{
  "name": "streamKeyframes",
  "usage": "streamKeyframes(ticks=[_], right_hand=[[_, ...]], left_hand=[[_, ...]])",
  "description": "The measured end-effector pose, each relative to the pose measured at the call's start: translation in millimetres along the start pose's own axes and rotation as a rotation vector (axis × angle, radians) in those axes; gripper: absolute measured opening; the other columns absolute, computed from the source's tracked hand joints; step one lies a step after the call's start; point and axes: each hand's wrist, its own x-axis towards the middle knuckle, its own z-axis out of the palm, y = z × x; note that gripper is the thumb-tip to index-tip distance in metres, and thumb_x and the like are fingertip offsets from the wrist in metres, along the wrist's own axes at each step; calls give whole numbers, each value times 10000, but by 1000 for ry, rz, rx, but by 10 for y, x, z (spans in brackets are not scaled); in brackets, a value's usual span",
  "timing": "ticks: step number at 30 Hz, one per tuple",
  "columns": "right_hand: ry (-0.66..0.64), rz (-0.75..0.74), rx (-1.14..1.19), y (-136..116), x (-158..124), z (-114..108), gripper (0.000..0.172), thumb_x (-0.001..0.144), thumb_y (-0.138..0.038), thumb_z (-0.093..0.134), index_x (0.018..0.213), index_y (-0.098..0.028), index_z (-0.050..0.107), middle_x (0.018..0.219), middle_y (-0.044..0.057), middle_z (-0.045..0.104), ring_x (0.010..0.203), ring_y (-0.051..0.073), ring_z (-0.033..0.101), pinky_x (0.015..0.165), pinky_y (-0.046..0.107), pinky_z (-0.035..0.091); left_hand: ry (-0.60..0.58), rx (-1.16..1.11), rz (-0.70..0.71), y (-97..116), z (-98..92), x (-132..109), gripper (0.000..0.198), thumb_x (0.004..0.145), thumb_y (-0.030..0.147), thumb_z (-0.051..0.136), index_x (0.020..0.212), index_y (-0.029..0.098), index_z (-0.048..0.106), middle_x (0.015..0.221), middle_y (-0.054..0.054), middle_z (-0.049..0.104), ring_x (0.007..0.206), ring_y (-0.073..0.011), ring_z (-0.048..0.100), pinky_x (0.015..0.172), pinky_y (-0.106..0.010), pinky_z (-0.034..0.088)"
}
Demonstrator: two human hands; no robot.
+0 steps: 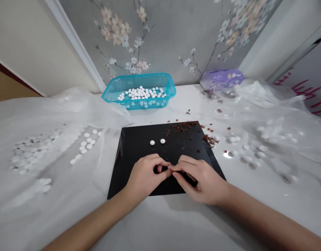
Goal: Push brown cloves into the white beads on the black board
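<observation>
My left hand [147, 174] and my right hand [199, 181] meet above a black square board [139, 146], their fingertips pinching a tiny whitish pellet [169, 166] with a brownish speck on it. The fingers partly hide it. Just beyond my left hand, two white round pellets [152, 142] [162, 141] lie apart on the board. Dark reddish-brown shreds [185, 126] are heaped along the board's far edge and scattered past its right corner.
A teal plastic basket [134, 79] holding many white pellets stands at the back. Crumpled clear plastic sheets [45, 115] [275, 108] on both sides carry scattered pellets. A purple packet [223, 78] lies at the back right, on a white table [176, 223] against floral wallpaper.
</observation>
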Motion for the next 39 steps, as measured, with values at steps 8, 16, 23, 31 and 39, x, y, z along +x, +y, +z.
streamKeyframes(ticks=[8, 16, 23, 31, 39], right_hand=[[-46, 81, -12, -34, 39, 14, 130, 811, -130, 440, 895, -172, 530, 786, 24, 545, 548, 86, 480, 494, 204, 373], [-87, 124, -50, -32, 41, 19, 51, 787, -156, 472, 825, -185, 492, 730, -7, 556, 518, 80, 459, 489, 205, 332], [-69, 92, -37, -43, 55, -19, 84, 806, -157, 475, 826, -180, 553, 742, 7, 592, 548, 87, 502, 502, 200, 350], [231, 134, -359, 212, 93, -150, 186, 880, -206, 435, 884, -188, 621, 818, 40, 613, 720, 145, 583, 606, 243, 426], [299, 347, -615, 469, 97, -199, 198, 862, -194, 459, 910, -197, 651, 890, 51, 649, 866, 240, 550, 608, 328, 449]], left_hand=[[-1, 6, -5, -3, -1, 28, 135, 732, 333, 614, 719, 221, 690, 589, 32, 498, 537, -91, 424, 506, -223, 319], [-8, -34, -54, 26, -2, 32, 93, 677, 299, 656, 693, 216, 696, 572, 42, 480, 527, -85, 407, 491, -221, 302], [-4, -29, -62, 52, -19, 38, 69, 661, 262, 653, 683, 214, 698, 575, 42, 479, 521, -85, 403, 491, -218, 304], [61, 22, -1, 19, 4, 23, 173, 731, 392, 630, 785, 248, 708, 611, 30, 498, 544, -92, 420, 520, -227, 328], [59, 28, -2, 18, 0, -11, 196, 797, 339, 553, 928, 281, 688, 711, 26, 535, 560, -89, 448, 525, -220, 345]])
